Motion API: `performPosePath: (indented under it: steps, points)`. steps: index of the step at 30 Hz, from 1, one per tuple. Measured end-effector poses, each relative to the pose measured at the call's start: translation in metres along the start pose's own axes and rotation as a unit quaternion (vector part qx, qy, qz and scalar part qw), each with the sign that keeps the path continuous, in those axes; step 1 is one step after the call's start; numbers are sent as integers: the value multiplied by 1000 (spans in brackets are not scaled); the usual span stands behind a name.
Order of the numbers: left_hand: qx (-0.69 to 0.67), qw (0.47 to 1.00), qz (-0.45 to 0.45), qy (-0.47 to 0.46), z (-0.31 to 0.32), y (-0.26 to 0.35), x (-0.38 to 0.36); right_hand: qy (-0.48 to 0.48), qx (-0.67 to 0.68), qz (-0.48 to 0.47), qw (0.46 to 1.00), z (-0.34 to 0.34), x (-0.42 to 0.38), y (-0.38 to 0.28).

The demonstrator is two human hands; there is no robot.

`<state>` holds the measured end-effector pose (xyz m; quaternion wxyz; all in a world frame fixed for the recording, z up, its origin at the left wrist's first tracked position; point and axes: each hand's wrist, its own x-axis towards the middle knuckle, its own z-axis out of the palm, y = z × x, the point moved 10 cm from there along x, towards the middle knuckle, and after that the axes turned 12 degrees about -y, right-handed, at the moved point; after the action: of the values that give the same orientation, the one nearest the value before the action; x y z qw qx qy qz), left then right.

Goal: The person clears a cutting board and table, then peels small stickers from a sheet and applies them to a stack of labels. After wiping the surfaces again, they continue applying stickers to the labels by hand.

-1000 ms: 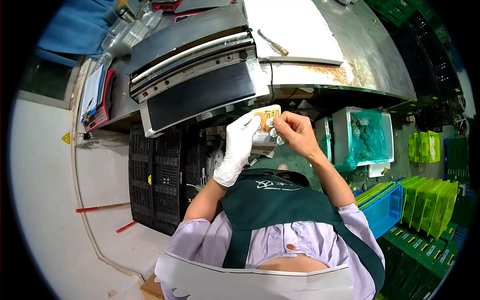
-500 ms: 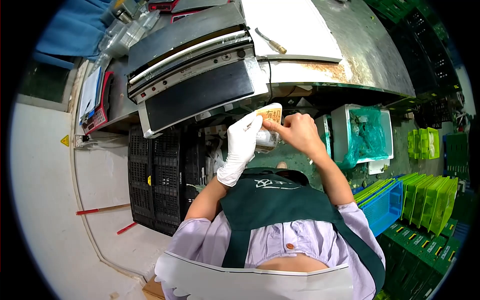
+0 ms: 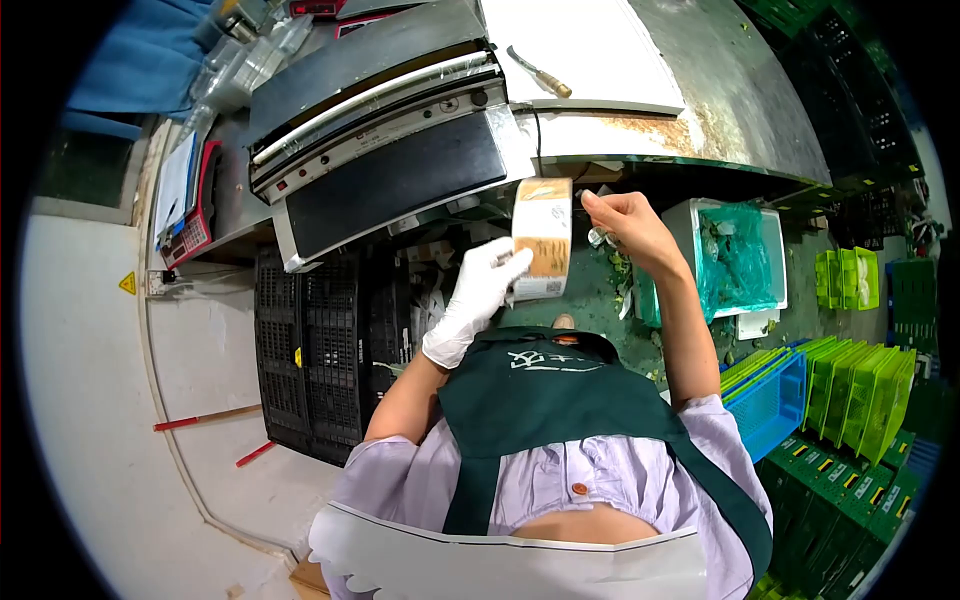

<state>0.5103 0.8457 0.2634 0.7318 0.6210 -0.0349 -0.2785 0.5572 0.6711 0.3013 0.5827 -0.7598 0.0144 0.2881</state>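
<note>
A roll of labels (image 3: pixel 543 240), banded tan and white with printed characters, is held up in front of my apron. My left hand (image 3: pixel 480 290), in a white glove, grips it by its left side with the thumb across the face. To the right of the roll, my bare right hand (image 3: pixel 635 228) is apart from it, thumb and fingertips pinched together. I cannot tell what, if anything, is in that pinch. Beyond the roll stands a wrapping machine (image 3: pixel 395 165) with a black plate and a film roll along its top.
A wood-handled knife (image 3: pixel 550 82) lies on a white board (image 3: pixel 610 60) on the metal worktable (image 3: pixel 740 120). Right of me are a white foam box (image 3: pixel 682 235) lined with green plastic, a blue basket (image 3: pixel 770 410) and lime-green baskets (image 3: pixel 850 395). Black crates (image 3: pixel 310 350) stand left.
My right hand has drawn away from the label roll, up and to the right. The roll has turned, so more of its labelled face shows; my left hand still holds it.
</note>
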Motion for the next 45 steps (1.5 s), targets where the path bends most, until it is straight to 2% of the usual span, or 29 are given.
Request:
performPosePath:
  steps: [1,4,7,9,12,14,15,16,17,18,19,22,23,24,25,27,28,29,31,34,35,37,40,45]
  points:
    - [-60,997,28,33,-2,12,-1,-1,-2,-1,1000,1,-3,0]
    - [-75,995,27,53,-11,9,7,-55,116,-78,989,17,-16,-11]
    - [-66,996,42,52,-7,15,12,-66,110,-84,988,42,-22,-16]
    - [-69,994,60,59,-3,21,12,-22,31,-158,987,45,-19,-17]
    - [-73,993,66,66,2,27,9,29,22,-187,982,47,-19,-18]
    - [-39,994,81,61,2,26,10,123,-112,-204,965,39,-30,-34]
    - [-6,994,97,57,3,29,10,126,-111,-203,965,39,-31,-35]
    - [-6,994,97,55,5,29,9,173,-201,-187,946,36,-35,-39]
    - [86,988,97,78,4,36,6,218,-290,-170,916,33,-39,-45]
    - [178,974,97,100,4,42,3,209,-309,-111,921,26,-35,-39]
    - [178,974,97,99,3,41,3,210,-308,-111,921,21,-35,-40]
    - [97,989,96,62,5,34,5,61,-259,-53,962,24,-17,-17]
    - [6,996,73,41,8,28,6,60,-260,-53,962,25,-14,-10]
    - [-85,995,50,18,12,20,7,31,-127,-87,988,28,-9,2]
    - [-86,995,50,18,11,19,6,1,9,-119,993,31,-6,7]
    - [-219,970,43,-101,29,12,9,7,81,-41,996,27,-14,0]
    - [-61,987,57,-134,28,8,9,2,87,-29,996,25,-13,4]
    - [-37,989,39,-138,32,4,5,-4,93,-16,996,24,-12,9]
    - [37,997,-5,-64,13,-13,5,-10,87,-31,996,19,-16,7]
    - [-60,995,66,40,-13,-10,9,-25,69,-78,994,26,-23,-7]
    - [-99,992,50,53,-9,5,5,-27,56,-112,992,28,-27,-15]
    - [-56,993,71,80,-19,7,12,-39,35,-137,989,37,-26,-15]
    - [-43,988,80,123,-19,26,10,-1,-128,-160,979,47,-35,-32]
    - [-22,985,109,132,-20,34,11,13,-135,-182,974,56,-37,-42]
